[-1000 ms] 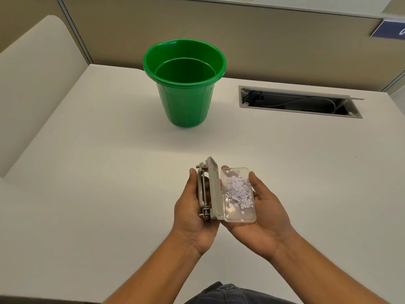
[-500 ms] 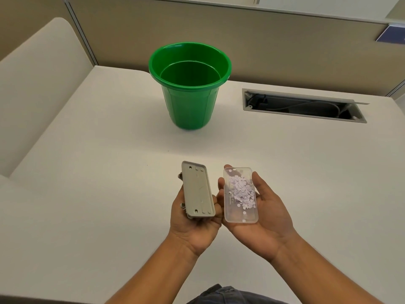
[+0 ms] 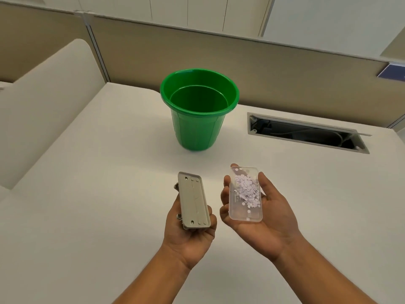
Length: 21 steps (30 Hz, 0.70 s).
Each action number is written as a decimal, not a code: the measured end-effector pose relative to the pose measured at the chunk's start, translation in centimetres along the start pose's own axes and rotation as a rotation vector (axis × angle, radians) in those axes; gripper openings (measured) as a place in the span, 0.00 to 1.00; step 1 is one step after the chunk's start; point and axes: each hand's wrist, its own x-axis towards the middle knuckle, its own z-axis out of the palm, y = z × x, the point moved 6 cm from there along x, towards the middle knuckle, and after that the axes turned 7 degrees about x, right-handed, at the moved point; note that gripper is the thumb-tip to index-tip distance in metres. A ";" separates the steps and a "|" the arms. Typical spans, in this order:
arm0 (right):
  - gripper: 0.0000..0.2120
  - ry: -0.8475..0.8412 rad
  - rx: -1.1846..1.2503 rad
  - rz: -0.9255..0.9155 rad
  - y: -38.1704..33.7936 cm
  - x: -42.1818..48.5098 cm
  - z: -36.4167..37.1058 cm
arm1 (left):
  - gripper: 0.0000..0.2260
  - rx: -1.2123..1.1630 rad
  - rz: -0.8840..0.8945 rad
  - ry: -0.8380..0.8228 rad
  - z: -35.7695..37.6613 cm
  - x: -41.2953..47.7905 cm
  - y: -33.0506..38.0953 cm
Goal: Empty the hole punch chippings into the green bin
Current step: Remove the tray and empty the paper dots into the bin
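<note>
A green bin point(image 3: 198, 128) stands upright on the white desk point(image 3: 98, 183), its mouth open and its inside bare. My left hand point(image 3: 188, 231) grips the grey hole punch point(image 3: 194, 201) with its flat underside turned up. My right hand point(image 3: 260, 213) lies palm up and cradles the clear chip tray point(image 3: 245, 194), which holds a heap of small white paper chippings point(image 3: 248, 189). The tray and the punch are apart, a hand's width between them. Both are in front of the bin, nearer to me.
A rectangular cable slot point(image 3: 306, 132) with dark wires is cut into the desk to the right of the bin. A beige partition wall point(image 3: 263, 69) runs along the desk's far edge. A cream curved panel point(image 3: 43, 95) borders the left side.
The clear tray has come off the hole punch, and my hands have drawn apart. The punch has turned its underside up. The view has tilted upward.
</note>
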 end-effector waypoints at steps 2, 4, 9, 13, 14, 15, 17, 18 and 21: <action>0.23 -0.010 -0.020 -0.046 -1.9 0.9 2.1 | 0.25 -0.005 0.020 -0.002 0.7 0.5 1.0; 0.24 -0.022 -0.038 -0.094 -4.1 2.2 4.7 | 0.25 -0.012 0.029 -0.009 1.5 1.1 1.9; 0.23 -0.046 -0.119 -0.190 -9.4 6.8 11.4 | 0.25 -0.025 0.019 -0.004 2.7 2.9 3.3; 0.26 -0.003 -0.279 -0.265 -13.4 11.6 14.7 | 0.26 -0.070 -0.038 0.013 3.4 4.4 3.4; 0.26 0.012 -0.334 -0.284 -14.3 12.8 15.3 | 0.26 -0.082 -0.058 0.017 3.5 4.7 3.4; 0.27 0.025 -0.397 -0.305 -15.2 13.9 15.9 | 0.25 -0.083 -0.076 0.023 3.7 4.9 3.4; 0.27 0.058 -0.562 -0.368 -16.6 16.1 16.8 | 0.23 -0.081 -0.088 0.028 3.9 5.0 3.6; 0.27 0.092 -0.682 -0.408 -17.1 17.0 17.2 | 0.22 -0.084 -0.082 0.026 3.9 5.1 3.7; 0.26 0.200 -1.313 -0.571 -17.4 19.2 18.6 | 0.22 -0.100 -0.073 0.034 3.6 5.2 4.0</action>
